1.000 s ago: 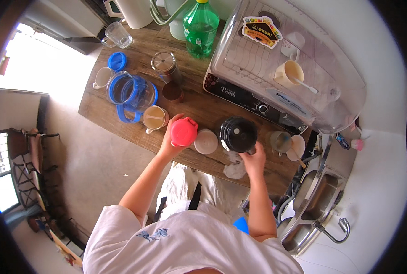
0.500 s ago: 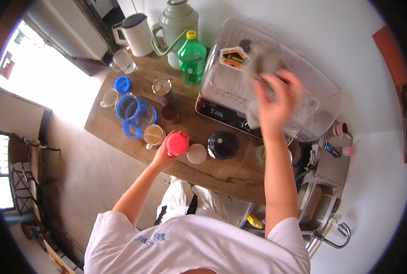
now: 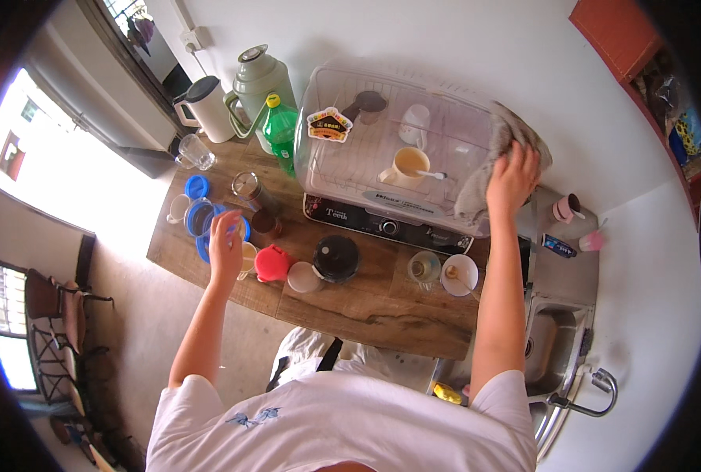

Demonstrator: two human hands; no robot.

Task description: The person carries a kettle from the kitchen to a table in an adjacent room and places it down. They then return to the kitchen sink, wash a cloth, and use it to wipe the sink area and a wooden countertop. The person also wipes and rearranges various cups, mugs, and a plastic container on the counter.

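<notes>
My right hand (image 3: 516, 175) presses a grey cloth (image 3: 478, 189) against the right end of a clear domed cover (image 3: 468, 130). Under that cover are a white cup (image 3: 416, 122) and a cream mug (image 3: 408, 164). My left hand (image 3: 225, 240) is empty, its fingers apart, over the right side of a blue-rimmed clear pitcher (image 3: 201, 216). Just right of it stands a cup with a red lid (image 3: 273, 263), with a pale round lid or cup (image 3: 304, 277) and a black-lidded round container (image 3: 336, 259) beside it. A tan mug (image 3: 247, 258) is partly hidden by my left hand.
At the back left stand a white kettle (image 3: 209, 106), a green thermos (image 3: 262, 85) and a green bottle (image 3: 281, 130). A glass (image 3: 424, 268) and a white bowl (image 3: 459, 275) sit before the cabinet. The sink (image 3: 553, 338) and tap (image 3: 602, 385) are at right.
My left hand has let go of the red-lidded cup and moved left toward the pitcher. My right hand has carried the cloth to the cover's right end. The view has shifted.
</notes>
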